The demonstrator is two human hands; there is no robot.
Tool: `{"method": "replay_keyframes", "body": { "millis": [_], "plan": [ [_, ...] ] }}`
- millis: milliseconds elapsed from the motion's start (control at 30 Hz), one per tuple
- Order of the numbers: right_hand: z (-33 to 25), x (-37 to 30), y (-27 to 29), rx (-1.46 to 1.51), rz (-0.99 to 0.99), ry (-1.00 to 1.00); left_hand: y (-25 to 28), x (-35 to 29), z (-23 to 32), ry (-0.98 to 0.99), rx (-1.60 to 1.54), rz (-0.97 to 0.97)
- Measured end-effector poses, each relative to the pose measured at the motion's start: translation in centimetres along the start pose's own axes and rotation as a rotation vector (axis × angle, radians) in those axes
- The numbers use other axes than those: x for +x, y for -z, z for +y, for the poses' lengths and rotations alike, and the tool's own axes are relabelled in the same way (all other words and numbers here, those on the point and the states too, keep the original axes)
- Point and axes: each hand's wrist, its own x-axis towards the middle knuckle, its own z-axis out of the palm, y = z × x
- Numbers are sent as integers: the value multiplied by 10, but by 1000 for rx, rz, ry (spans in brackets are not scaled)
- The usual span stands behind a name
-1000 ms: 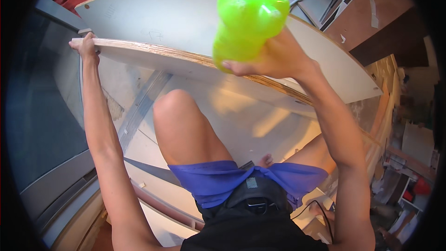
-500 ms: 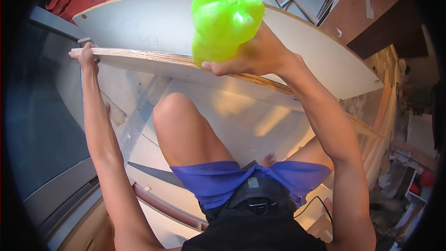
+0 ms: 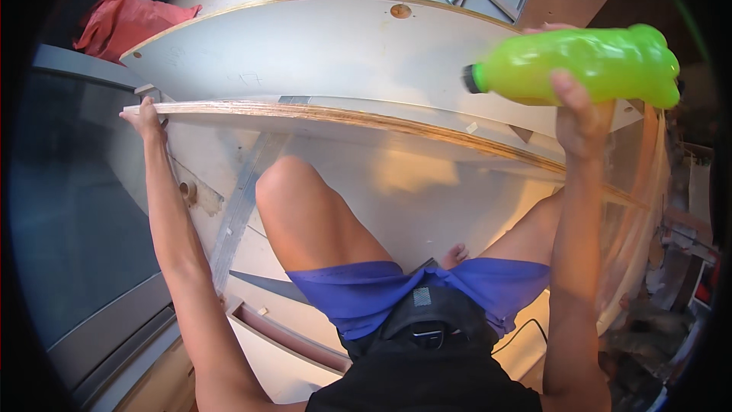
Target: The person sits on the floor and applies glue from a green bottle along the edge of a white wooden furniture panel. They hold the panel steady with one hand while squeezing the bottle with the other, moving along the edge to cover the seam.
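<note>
Head view — green bottle (image 3: 587,59) lies sideways, clamped in the right hand (image 3: 583,123) — left hand (image 3: 146,116) grips the plywood panel (image 3: 305,111).

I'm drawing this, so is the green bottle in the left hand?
No, the right hand holds the bottle, and the left hand is on the end of the board.

Black top (image 3: 427,381), blue-purple shorts (image 3: 343,296), dark waist pouch (image 3: 404,317), small grey patch (image 3: 422,297)
</note>
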Motion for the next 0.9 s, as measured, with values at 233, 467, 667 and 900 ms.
{"method": "replay_keyframes", "body": {
  "millis": [233, 467, 667, 900],
  "plan": [
    [-3, -51, 106, 471, 697, -118, -2, -4, 9, -77, 304, 198],
    [-8, -83, 227, 1012, 355, -146, 23, 38, 4, -216, 555, 259],
    [-37, -124, 306, 964, 436, -144, -11, 30, 0, -186, 571, 273],
    [-89, -142, 241, 583, 627, -196, 26, 67, -4, -649, 1045, 283]
  ]
}}
